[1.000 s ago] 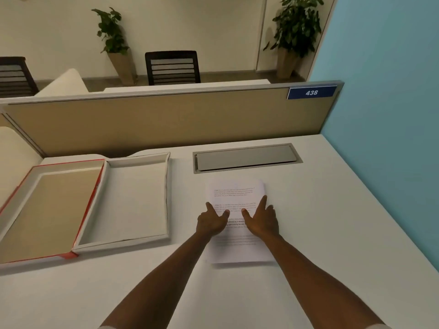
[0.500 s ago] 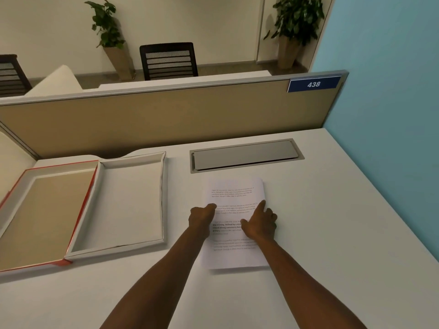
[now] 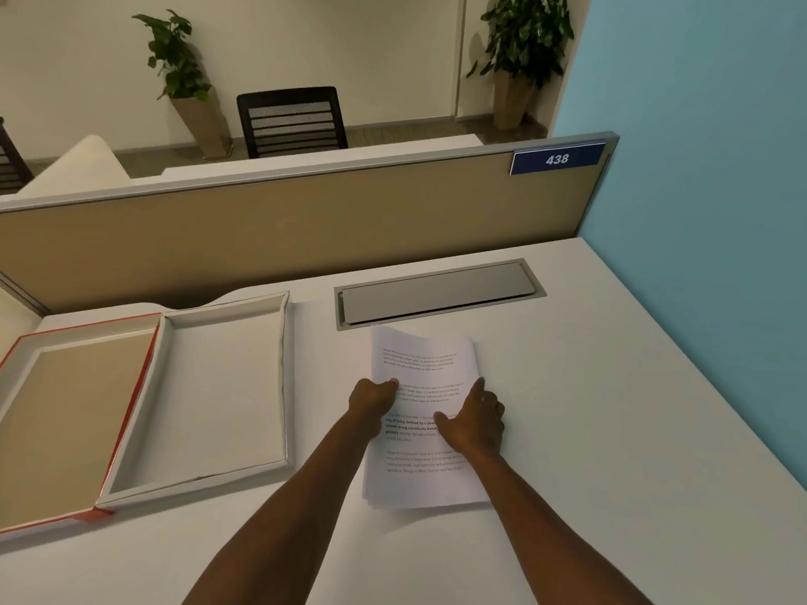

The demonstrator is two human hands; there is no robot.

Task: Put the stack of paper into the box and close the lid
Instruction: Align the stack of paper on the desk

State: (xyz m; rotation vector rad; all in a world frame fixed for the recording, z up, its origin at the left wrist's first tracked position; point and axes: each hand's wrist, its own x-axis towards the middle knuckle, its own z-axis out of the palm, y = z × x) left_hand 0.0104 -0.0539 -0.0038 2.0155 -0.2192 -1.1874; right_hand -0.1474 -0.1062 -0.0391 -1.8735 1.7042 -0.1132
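A stack of printed white paper (image 3: 421,360) lies flat on the white desk, right of the box. My left hand (image 3: 371,397) is at the stack's left edge, fingers curled around it and thumb on top. My right hand (image 3: 474,423) rests palm down on the top sheet, fingers spread toward the right edge. The box lies open to the left. Its white tray (image 3: 286,377) holds nothing and sits about a hand's width from the paper. The hinged lid (image 3: 150,369), red-edged with a tan inside, lies flat further left.
A grey cable hatch (image 3: 436,292) is set into the desk just beyond the paper. A tan partition (image 3: 305,229) closes the desk's far side and a blue wall (image 3: 698,211) the right side. Bare desk surface (image 3: 611,430) lies right of the paper.
My left hand slid from the middle of the top sheet to the stack's left edge and curled around it. My right hand shifted slightly right on the paper.
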